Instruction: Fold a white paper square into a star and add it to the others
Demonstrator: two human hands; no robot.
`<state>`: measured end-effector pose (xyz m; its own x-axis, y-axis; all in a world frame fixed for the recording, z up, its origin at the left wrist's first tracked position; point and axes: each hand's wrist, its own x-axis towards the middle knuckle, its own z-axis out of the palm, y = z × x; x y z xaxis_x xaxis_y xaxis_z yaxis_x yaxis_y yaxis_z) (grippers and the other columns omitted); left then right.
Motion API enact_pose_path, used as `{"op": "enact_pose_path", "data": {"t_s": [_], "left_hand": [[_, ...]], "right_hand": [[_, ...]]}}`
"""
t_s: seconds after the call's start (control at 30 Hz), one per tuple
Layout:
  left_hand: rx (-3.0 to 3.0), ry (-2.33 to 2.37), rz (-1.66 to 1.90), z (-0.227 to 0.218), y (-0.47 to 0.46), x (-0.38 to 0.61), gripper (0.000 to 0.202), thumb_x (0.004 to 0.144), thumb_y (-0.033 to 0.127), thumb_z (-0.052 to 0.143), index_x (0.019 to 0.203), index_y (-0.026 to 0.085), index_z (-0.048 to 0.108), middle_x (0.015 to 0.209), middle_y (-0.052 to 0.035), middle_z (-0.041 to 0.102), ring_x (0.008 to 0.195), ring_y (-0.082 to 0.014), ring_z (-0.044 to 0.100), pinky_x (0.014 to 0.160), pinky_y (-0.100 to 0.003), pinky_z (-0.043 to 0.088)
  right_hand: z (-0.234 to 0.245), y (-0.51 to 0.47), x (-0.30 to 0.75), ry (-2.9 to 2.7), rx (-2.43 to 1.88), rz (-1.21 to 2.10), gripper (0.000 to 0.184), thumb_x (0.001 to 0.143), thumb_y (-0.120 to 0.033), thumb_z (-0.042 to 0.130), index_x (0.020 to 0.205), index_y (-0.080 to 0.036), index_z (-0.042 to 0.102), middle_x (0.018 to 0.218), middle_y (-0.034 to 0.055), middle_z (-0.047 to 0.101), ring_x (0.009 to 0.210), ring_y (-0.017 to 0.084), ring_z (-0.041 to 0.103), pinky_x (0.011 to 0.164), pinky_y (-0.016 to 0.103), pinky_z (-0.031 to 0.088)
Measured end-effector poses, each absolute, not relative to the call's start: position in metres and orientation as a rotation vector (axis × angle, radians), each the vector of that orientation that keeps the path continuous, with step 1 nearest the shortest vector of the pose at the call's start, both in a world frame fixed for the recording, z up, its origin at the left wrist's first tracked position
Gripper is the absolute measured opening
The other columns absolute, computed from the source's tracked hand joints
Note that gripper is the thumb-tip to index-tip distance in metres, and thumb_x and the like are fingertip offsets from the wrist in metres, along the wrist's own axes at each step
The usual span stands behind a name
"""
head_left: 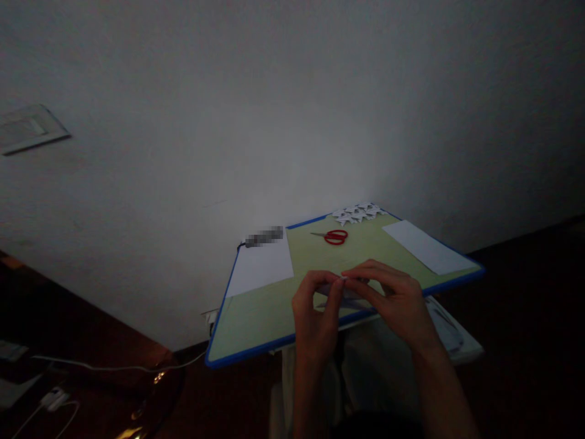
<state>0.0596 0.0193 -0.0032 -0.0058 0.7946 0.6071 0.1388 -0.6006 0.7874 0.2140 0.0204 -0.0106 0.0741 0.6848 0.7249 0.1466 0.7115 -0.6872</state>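
Note:
Above the near edge of the green table top (251, 317), my left hand (315, 311) pinches a small piece of white paper (351, 299) between thumb and fingers. My right hand (395, 296) grips the same paper from the other side, its fingertips meeting those of the left. The paper seems folded, but the fingers and the dim light hide its exact shape. Beyond the hands lie scissors (337, 237) with red handles, blades pointing left. Several small folded white paper pieces (359, 214) sit in rows at the far edge.
A white sheet (260, 268) lies on the left of the table, with a dark pixelated object (264, 236) at its top. Another white paper stack or sheet (425, 247) lies on the right. A blue rim (256, 351) borders the table, and a wall (283, 122) stands behind.

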Motion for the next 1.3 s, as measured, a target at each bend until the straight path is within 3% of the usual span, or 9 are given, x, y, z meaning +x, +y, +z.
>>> {"op": "enact_pose_path", "data": {"t_s": [0.37,0.7,1.03,1.3], "left_hand": [[1.782,1.047,1.688,-0.005,0.019,0.061,0.009,0.097,0.024,0.071,0.089,0.019,0.07,0.083,-0.001,0.072,0.078,-0.0161,0.067,0.074,-0.026,0.052],[1.82,1.105,1.734,-0.008,0.019,0.063,0.009,0.096,0.023,0.072,0.088,0.02,0.07,0.082,0.0001,0.072,0.077,-0.0153,0.067,0.074,-0.025,0.051],[1.666,0.949,1.575,-0.003,0.015,0.052,0.013,0.088,0.028,0.083,0.099,0.022,0.078,0.095,-0.0024,0.079,0.091,-0.0196,0.073,0.083,-0.029,0.055],[1.654,0.946,1.544,0.001,0.011,0.05,0.009,0.089,0.03,0.083,0.09,0.021,0.084,0.082,-0.0019,0.08,0.078,-0.0186,0.072,0.076,-0.029,0.053]], "right_hand": [[-0.011,0.021,0.213,-1.464,-0.725,0.501,0.017,0.093,-0.018,0.081,0.101,-0.032,0.087,0.093,0.0004,0.08,0.086,0.018,0.075,0.077,0.027,0.059],[-0.009,0.02,0.213,-1.514,-0.807,0.441,0.009,0.099,-0.021,0.073,0.095,-0.025,0.08,0.092,0.0017,0.079,0.085,0.018,0.073,0.079,0.028,0.057],[-0.009,0.019,0.209,-1.491,-0.76,0.293,0.01,0.1,-0.019,0.067,0.096,-0.026,0.073,0.088,-0.0002,0.076,0.083,0.019,0.071,0.077,0.031,0.053],[-0.013,0.02,0.21,-1.509,-0.708,0.273,0.01,0.101,-0.018,0.067,0.099,-0.027,0.072,0.092,-0.0002,0.076,0.086,0.019,0.07,0.079,0.032,0.052]]}}
